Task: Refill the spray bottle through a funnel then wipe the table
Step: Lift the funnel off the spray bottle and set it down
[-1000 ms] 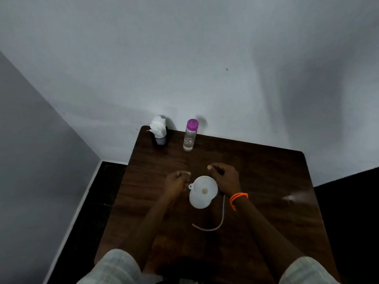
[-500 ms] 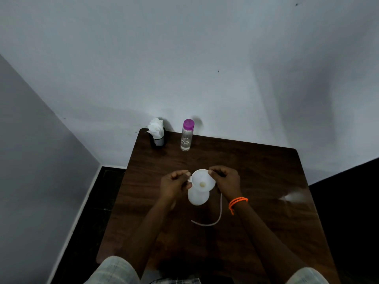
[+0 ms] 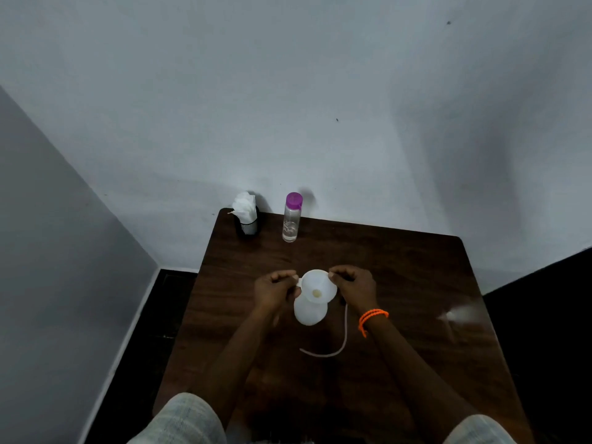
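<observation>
left hand (image 3: 276,290) and right hand (image 3: 354,285) each pinch the rim of the white plastic funnel (image 3: 318,286), seated upright in the white translucent spray bottle (image 3: 309,312) on the dark wooden table (image 3: 400,267).

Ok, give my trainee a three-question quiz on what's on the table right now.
1. True or false: the funnel sits on top of the white bottle.
2. Which hand wears the orange bracelet?
3. Multiple choice: the clear bottle has a cap that is A) purple, B) green, C) missing.

Key: 1. True; the left hand and right hand each pinch its rim. 2. The right. 3. A.
</observation>
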Demonstrator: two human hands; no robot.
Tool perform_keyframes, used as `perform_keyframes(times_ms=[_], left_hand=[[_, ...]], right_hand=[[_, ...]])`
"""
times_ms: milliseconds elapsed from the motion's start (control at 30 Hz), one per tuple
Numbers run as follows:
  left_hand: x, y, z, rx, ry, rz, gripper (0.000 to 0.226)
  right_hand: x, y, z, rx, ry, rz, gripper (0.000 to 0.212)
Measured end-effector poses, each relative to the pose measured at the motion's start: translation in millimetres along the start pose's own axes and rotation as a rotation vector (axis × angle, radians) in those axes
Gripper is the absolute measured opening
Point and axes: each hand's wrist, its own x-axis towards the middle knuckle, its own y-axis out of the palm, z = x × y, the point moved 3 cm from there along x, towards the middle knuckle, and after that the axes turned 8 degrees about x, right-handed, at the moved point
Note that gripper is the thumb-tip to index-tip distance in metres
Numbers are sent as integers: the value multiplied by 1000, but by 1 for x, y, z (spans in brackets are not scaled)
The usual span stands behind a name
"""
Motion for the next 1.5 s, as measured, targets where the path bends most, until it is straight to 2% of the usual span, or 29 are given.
perform_keyframes(times_ms=[233,367,467,533,667,800,900,1000,1100,1233,1333,1500], left_hand=[[-8,0,-20,126,102,60,8],[-5,3,-40,176,140,158,9],[-1,7,-57,166,172,242,7],[6,9,-66,201,210,262,6],[25,17,-78,301,320,243,5],[45,27,-78,482,457,241,6],[68,33,-72,544,458,211,12],[96,39,-59,572,431,145,19],[125,45,-40,577,342,76,22],[162,57,-14,620,231,90,25],[189,68,-1,718,258,104,31],[213,87,4,864,308,151,45]], right_hand=[[3,-8,19,153,46,63,13],[14,-15,33,178,80,163,18],[22,-18,40,201,127,227,11],[26,-19,43,200,134,215,10],[37,-18,43,172,255,81,33],[57,-8,31,370,432,45,35],[75,3,19,511,527,41,26],[94,12,2,545,555,47,16],[115,17,-20,502,568,16,16],[139,28,-50,379,548,-27,8],[159,36,-70,323,553,-48,8],[190,43,-95,245,548,-81,20]])
